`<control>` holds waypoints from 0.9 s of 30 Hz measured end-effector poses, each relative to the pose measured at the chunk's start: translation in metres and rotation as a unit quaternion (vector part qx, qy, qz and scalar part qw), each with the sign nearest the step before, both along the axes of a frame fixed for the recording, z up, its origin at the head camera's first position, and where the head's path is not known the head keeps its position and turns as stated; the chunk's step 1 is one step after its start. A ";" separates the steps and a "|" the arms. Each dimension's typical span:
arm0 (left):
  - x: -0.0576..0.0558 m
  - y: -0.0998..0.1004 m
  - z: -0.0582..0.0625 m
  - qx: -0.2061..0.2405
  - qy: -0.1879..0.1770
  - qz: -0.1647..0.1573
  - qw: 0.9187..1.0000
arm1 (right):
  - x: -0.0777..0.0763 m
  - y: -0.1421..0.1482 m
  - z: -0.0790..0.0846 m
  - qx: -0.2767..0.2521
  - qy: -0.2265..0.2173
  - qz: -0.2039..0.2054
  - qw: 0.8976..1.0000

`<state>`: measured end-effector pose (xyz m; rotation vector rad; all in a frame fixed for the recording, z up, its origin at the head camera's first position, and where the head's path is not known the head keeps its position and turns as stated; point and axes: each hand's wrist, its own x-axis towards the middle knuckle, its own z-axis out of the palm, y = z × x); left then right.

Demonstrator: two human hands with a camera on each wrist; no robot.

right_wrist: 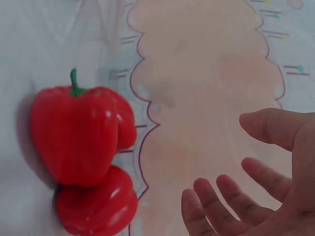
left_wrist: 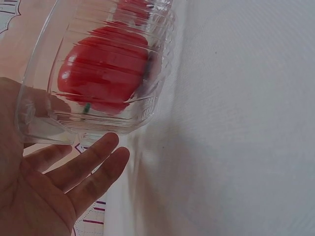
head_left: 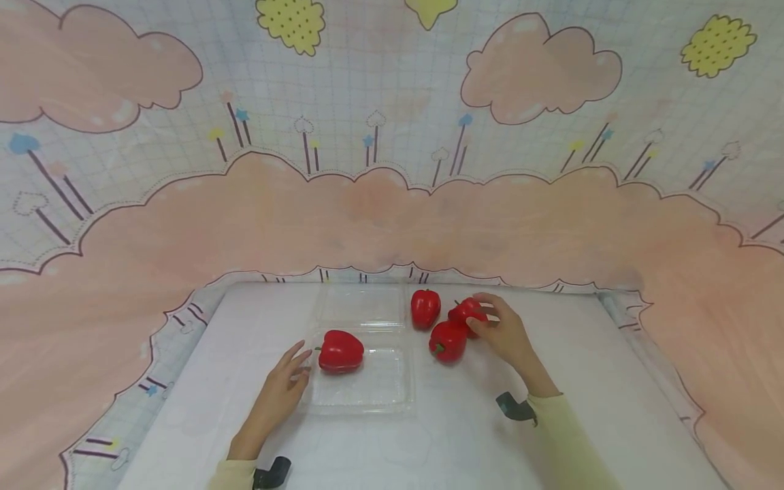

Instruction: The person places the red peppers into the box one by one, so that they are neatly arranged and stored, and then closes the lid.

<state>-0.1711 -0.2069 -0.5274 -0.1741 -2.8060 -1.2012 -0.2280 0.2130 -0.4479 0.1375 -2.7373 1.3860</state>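
Observation:
A red bell pepper with a green stem lies on its side in the front half of a clear plastic clamshell box. At the box's left side is my left hand, its fingers extended; in the left wrist view they spread right by the clear wall, with part of the hand showing through the plastic. My right hand reaches over a red pepper in the group right of the box, overlapping it in the head view. In the right wrist view its fingers are loosely bent, with space between them and the peppers.
A second pepper sits in front of the one by my right hand, and a third pepper stands behind, beside the box's open lid. The white table ends at a patterned cloth backdrop.

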 end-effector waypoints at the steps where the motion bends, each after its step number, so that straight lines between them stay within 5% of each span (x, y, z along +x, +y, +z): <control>1: 0.000 0.000 0.000 0.000 0.001 0.000 1.000 | -0.002 0.003 -0.001 0.003 0.000 0.000 1.000; 27: 0.001 0.000 0.000 -0.005 0.000 0.004 1.000 | -0.049 0.029 -0.039 0.051 -0.098 -0.014 0.994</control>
